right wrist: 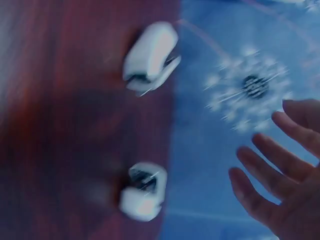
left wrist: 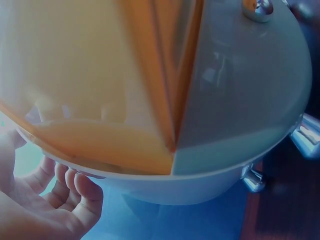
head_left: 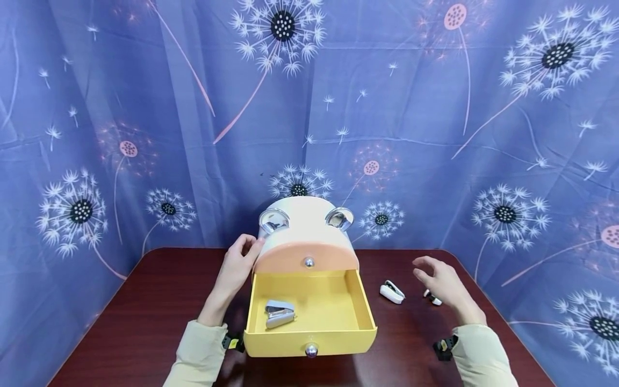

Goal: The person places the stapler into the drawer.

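Note:
A rounded white desktop drawer box with two silver ears stands mid-table. Its peach upper drawer is closed. The yellow lower drawer is pulled out, and a grey-blue stapler lies at its left. My left hand rests by the box's left side, its fingers loosely bent against or close to the wall. My right hand hovers over the table's right part with relaxed fingers, holding nothing. Below it, a small white stapler is partly hidden; another white stapler lies to its left.
The dark red-brown table has rounded back corners. A blue dandelion-print curtain hangs behind the box and along both sides.

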`<state>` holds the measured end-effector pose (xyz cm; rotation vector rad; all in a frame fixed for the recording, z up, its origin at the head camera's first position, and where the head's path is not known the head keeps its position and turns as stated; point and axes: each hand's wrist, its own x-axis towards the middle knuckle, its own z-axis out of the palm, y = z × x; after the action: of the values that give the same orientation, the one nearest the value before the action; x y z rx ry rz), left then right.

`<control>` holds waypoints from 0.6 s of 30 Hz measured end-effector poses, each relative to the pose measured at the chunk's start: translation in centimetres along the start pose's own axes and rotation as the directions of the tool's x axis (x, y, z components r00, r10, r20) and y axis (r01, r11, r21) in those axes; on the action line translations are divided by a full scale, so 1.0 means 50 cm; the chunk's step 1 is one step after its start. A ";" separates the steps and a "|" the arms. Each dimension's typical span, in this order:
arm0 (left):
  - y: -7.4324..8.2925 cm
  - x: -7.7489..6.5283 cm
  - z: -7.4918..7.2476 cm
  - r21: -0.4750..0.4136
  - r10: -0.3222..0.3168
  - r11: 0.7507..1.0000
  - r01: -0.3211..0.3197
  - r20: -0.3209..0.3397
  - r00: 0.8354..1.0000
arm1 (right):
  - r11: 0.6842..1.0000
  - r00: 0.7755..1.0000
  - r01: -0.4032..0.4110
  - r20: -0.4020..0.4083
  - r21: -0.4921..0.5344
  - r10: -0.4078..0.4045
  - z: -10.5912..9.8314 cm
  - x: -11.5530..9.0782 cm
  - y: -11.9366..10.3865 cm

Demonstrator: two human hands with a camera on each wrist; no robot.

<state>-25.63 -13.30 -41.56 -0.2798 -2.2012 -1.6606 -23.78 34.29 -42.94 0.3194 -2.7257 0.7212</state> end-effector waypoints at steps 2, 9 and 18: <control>-0.001 0.000 0.000 -0.004 -0.012 1.000 0.012 0.000 1.000 | 1.000 1.000 -0.024 -0.001 -0.019 0.024 0.006 0.000 0.030; 0.038 -0.010 -0.004 -0.006 -0.025 1.000 0.026 0.014 1.000 | 0.994 0.998 -0.030 0.060 -0.100 0.036 0.020 0.003 0.112; 0.090 -0.026 -0.009 0.000 -0.011 1.000 0.011 0.024 1.000 | 0.988 0.972 0.000 0.233 -0.152 0.035 0.027 0.006 0.155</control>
<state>-22.67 -12.34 -38.00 -0.2891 -2.2243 -1.6717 -26.58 40.15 -47.38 0.3670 -2.9896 0.5047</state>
